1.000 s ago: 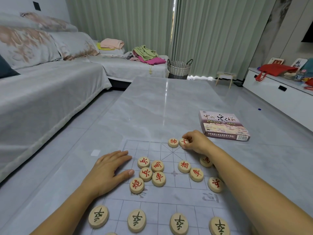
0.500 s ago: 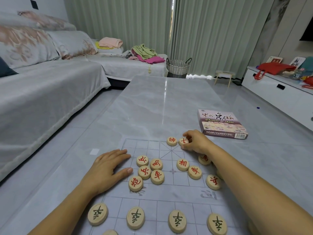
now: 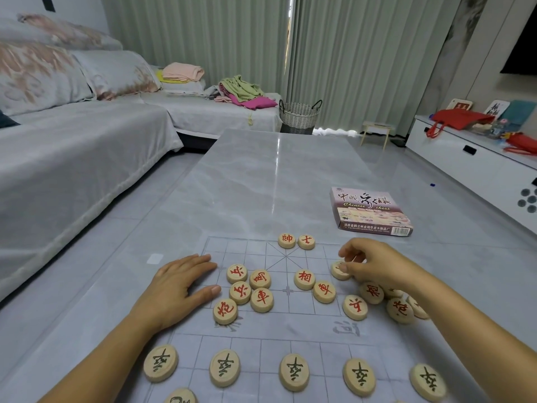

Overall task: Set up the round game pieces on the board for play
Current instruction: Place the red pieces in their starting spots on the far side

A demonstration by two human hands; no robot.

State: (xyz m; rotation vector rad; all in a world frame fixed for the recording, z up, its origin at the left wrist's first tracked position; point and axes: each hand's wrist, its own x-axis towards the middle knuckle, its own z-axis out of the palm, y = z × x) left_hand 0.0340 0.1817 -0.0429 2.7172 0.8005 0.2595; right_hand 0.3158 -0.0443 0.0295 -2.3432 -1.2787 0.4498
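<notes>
R hand point(image 3: 377, 266) quit back row, pinches red piece point(image 3: 337, 274); L hand point(image 3: 177, 286) flat; box point(image 3: 369, 210) shut

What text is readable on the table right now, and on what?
"Chinese chess", "中国象棋": box lid.
"帥": far-edge red piece.
"士": red piece beside it.
"卒": each of five near-row black pieces.
"相", "車", "兵", "炮": loose red pieces mid-board.
Too small: box side strip.
Mostly covered: gripped piece in the right hand.
</notes>
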